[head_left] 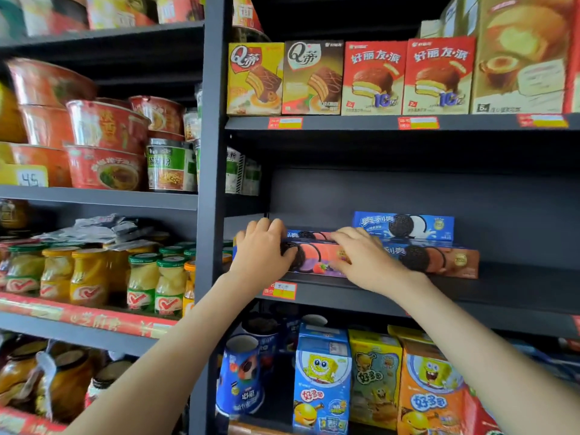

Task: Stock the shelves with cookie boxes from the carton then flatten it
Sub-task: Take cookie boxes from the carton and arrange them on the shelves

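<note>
1. Curling over the left end of the pink cookie box (317, 260), the left hand (263, 251) has its grip closed on that end. The fingers hook over the top edge and the palm lies against the front face.
2. The pink cookie box lies long side out at the front left of the middle shelf (502, 296), just above a price tag (280, 290). Just behind it, only the top strip of a second box (306, 235) shows.
3. The box looks like thin glossy card around a row of biscuits. It is probably light and fairly stiff along its length, but easy to dent, and the contents would crack if squeezed hard or dropped. The two short ends seem the safest places to hold it, and flat palms would do to slide it along the shelf.
4. The right hand (367, 259) has its grip spread, with fairly straight fingers lying across the box's right half. The thumb is hidden, so I cannot tell whether it tucks underneath.
5. A brown cookie box (439, 259) lies in line to the right, and the right hand hides whether the two touch. A blue cookie box (405, 226) shows above and behind it. No carton is in view.
</note>
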A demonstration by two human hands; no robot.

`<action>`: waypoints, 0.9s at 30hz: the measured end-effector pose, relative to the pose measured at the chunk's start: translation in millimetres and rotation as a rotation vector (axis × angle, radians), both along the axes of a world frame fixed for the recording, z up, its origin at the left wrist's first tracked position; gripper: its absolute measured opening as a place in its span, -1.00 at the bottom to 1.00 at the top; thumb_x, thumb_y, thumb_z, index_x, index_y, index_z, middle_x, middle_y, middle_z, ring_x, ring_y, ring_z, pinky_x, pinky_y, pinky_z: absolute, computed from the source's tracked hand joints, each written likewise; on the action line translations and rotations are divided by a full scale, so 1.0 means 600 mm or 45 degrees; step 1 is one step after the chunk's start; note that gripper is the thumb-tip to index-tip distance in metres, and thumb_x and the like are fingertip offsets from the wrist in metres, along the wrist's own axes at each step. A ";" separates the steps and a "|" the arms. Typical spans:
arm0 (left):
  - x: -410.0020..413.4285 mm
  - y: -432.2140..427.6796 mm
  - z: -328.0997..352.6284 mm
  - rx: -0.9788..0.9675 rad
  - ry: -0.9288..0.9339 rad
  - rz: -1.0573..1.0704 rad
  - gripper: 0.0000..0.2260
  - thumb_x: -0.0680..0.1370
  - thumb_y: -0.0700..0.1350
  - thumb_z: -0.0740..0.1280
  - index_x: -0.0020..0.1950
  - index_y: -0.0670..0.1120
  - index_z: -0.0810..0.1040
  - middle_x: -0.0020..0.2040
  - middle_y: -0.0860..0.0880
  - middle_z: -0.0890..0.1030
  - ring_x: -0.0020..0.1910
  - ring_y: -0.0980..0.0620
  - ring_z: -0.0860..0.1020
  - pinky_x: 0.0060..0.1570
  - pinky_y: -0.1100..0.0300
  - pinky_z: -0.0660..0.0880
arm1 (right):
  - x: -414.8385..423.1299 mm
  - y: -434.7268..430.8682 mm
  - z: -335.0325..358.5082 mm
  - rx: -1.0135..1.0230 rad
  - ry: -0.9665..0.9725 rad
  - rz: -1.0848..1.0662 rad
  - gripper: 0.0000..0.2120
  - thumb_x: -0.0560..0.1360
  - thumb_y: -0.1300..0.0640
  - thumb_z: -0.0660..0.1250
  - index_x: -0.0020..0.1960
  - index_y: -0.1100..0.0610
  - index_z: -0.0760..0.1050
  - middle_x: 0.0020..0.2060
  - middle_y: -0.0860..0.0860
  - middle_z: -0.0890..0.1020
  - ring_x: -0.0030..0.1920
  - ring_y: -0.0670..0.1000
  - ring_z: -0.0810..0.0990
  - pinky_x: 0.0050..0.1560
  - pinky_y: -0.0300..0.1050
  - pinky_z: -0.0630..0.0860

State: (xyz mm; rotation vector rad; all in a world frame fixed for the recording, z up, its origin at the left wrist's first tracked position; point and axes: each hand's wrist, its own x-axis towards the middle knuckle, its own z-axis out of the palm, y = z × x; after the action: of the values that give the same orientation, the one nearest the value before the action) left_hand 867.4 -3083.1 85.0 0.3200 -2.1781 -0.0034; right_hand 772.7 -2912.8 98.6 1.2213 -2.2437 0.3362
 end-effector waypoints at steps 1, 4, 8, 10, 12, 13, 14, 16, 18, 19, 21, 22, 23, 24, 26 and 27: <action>0.000 0.001 -0.002 0.009 0.072 -0.084 -0.77 0.54 0.03 0.27 0.10 -0.09 0.43 0.05 -0.05 0.48 0.10 -0.08 0.40 0.10 0.08 0.30 | 0.006 0.001 -0.005 -0.019 0.095 -0.013 -0.55 0.57 0.07 0.26 0.42 0.10 0.29 0.31 0.01 0.38 0.32 0.06 0.28 0.32 -0.03 0.22; -0.001 0.007 -0.004 0.131 0.004 -0.361 -0.85 0.54 -0.02 0.28 -0.10 -0.10 0.43 -0.26 0.03 0.45 -0.21 -0.02 0.45 -0.20 0.15 0.38 | 0.033 -0.001 -0.019 -0.139 0.288 0.086 -0.78 0.57 0.19 0.22 0.21 0.13 0.43 0.10 0.03 0.44 0.15 0.09 0.36 0.17 -0.01 0.32; -0.022 0.000 0.009 0.081 -0.173 -0.310 -0.84 0.56 -0.06 0.21 -0.13 -0.09 0.50 -0.37 0.05 0.47 -0.32 -0.03 0.45 -0.29 0.18 0.41 | 0.039 -0.018 -0.025 -0.066 0.203 0.062 -0.82 0.57 0.28 0.12 0.09 0.15 0.44 0.10 0.07 0.45 0.13 0.13 0.41 0.10 -0.01 0.36; -0.037 -0.006 0.018 0.055 -0.256 -0.287 -0.81 0.57 -0.07 0.18 -0.08 -0.10 0.55 -0.25 -0.03 0.56 -0.22 -0.07 0.49 -0.19 0.16 0.47 | 0.027 -0.030 -0.021 0.050 -0.082 -0.019 -0.77 0.61 0.24 0.06 0.18 0.17 0.44 0.16 0.07 0.44 0.19 0.13 0.43 0.10 0.00 0.39; -0.055 -0.014 0.026 0.057 -0.418 -0.246 -0.78 0.58 -0.08 0.17 0.01 -0.11 0.58 -0.07 -0.09 0.61 -0.06 -0.11 0.55 -0.06 0.16 0.49 | -0.001 -0.045 -0.016 0.119 -0.208 -0.096 -0.72 0.62 0.18 0.05 0.23 0.19 0.44 0.16 0.09 0.45 0.18 0.15 0.47 0.13 0.04 0.43; -0.063 -0.016 0.029 0.059 -0.490 -0.224 -0.78 0.58 -0.10 0.16 0.05 -0.11 0.58 0.00 -0.10 0.61 0.00 -0.11 0.55 -0.02 0.16 0.47 | -0.019 -0.053 -0.015 0.135 -0.246 -0.135 -0.71 0.62 0.17 0.06 0.24 0.20 0.45 0.17 0.11 0.46 0.17 0.17 0.49 0.15 0.07 0.44; -0.071 -0.018 0.033 0.057 -0.552 -0.198 -0.78 0.59 -0.13 0.16 0.08 -0.12 0.57 0.04 -0.11 0.61 0.04 -0.12 0.55 0.00 0.16 0.46 | -0.034 -0.059 -0.013 0.157 -0.283 -0.179 -0.69 0.62 0.15 0.07 0.25 0.20 0.46 0.19 0.13 0.46 0.16 0.19 0.50 0.17 0.08 0.45; -0.084 -0.020 0.041 0.025 -0.660 -0.150 -0.78 0.57 -0.22 0.13 0.10 -0.17 0.54 0.08 -0.14 0.60 0.04 -0.15 0.55 0.00 0.09 0.49 | -0.057 -0.072 -0.012 0.203 -0.352 -0.244 -0.66 0.61 0.12 0.09 0.30 0.18 0.45 0.25 0.15 0.47 0.20 0.20 0.50 0.22 0.08 0.44; -0.093 -0.022 0.048 0.010 -0.737 -0.104 -0.72 0.55 -0.28 0.11 0.19 -0.20 0.51 0.13 -0.16 0.58 0.07 -0.16 0.55 -0.02 0.07 0.47 | -0.069 -0.082 -0.009 0.214 -0.439 -0.272 -0.62 0.61 0.06 0.09 0.38 0.12 0.39 0.33 0.12 0.44 0.27 0.17 0.46 0.28 0.06 0.40; -0.098 -0.025 0.051 0.002 -0.764 -0.081 -0.70 0.55 -0.29 0.11 0.22 -0.20 0.50 0.15 -0.16 0.58 0.09 -0.16 0.55 -0.03 0.08 0.47 | -0.073 -0.086 -0.009 0.212 -0.478 -0.274 -0.61 0.62 0.04 0.08 0.40 0.12 0.36 0.36 0.11 0.41 0.30 0.16 0.43 0.30 0.04 0.37; -0.113 -0.033 0.056 -0.012 -0.791 -0.027 -0.70 0.55 -0.29 0.11 0.23 -0.20 0.50 0.17 -0.17 0.57 0.12 -0.16 0.54 0.00 0.08 0.47 | -0.078 -0.092 -0.008 0.218 -0.539 -0.270 -0.61 0.64 0.00 0.03 0.36 0.15 0.37 0.39 0.11 0.36 0.34 0.14 0.38 0.30 -0.02 0.32; -0.121 -0.036 0.058 -0.007 -0.787 0.009 -0.70 0.56 -0.27 0.12 0.24 -0.19 0.50 0.20 -0.18 0.55 0.15 -0.17 0.52 0.04 0.06 0.46 | -0.080 -0.095 -0.008 0.221 -0.559 -0.261 -0.62 0.64 -0.01 0.01 0.31 0.15 0.40 0.39 0.12 0.35 0.35 0.13 0.36 0.30 -0.03 0.30; -0.128 -0.041 0.059 -0.020 -0.760 0.057 -0.70 0.57 -0.26 0.12 0.26 -0.18 0.48 0.24 -0.18 0.51 0.20 -0.17 0.48 0.10 0.04 0.44 | -0.083 -0.097 -0.008 0.220 -0.573 -0.253 -0.62 0.64 -0.04 -0.01 0.29 0.15 0.40 0.41 0.12 0.34 0.36 0.12 0.35 0.31 -0.04 0.28; -0.133 -0.045 0.061 0.001 -0.723 0.111 -0.69 0.58 -0.25 0.12 0.30 -0.17 0.44 0.30 -0.19 0.43 0.26 -0.18 0.41 0.16 0.00 0.42 | -0.084 -0.099 -0.008 0.209 -0.576 -0.245 -0.58 0.64 -0.06 -0.02 0.34 0.15 0.38 0.43 0.12 0.31 0.38 0.12 0.33 0.34 -0.04 0.25; -0.135 -0.052 0.064 0.152 -0.630 0.251 -0.63 0.58 -0.23 0.15 0.40 -0.12 0.35 0.36 -0.18 0.25 0.34 -0.18 0.27 0.24 -0.07 0.36 | -0.085 -0.101 -0.008 0.183 -0.574 -0.243 -0.49 0.64 -0.11 -0.05 0.47 0.15 0.26 0.48 0.10 0.24 0.44 0.10 0.25 0.40 -0.02 0.20; -0.135 -0.055 0.064 0.235 -0.593 0.308 -0.60 0.58 -0.22 0.18 0.43 -0.10 0.31 0.38 -0.18 0.19 0.36 -0.19 0.23 0.27 -0.08 0.35 | -0.086 -0.101 -0.010 0.177 -0.573 -0.243 -0.47 0.64 -0.12 -0.05 0.50 0.14 0.22 0.50 0.09 0.20 0.46 0.09 0.22 0.42 -0.02 0.17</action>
State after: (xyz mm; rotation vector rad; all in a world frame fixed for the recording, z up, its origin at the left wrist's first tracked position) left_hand 786.2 -3116.3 123.7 0.7508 -2.5889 0.0061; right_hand 721.0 -2973.6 92.8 1.0653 -2.7872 0.4188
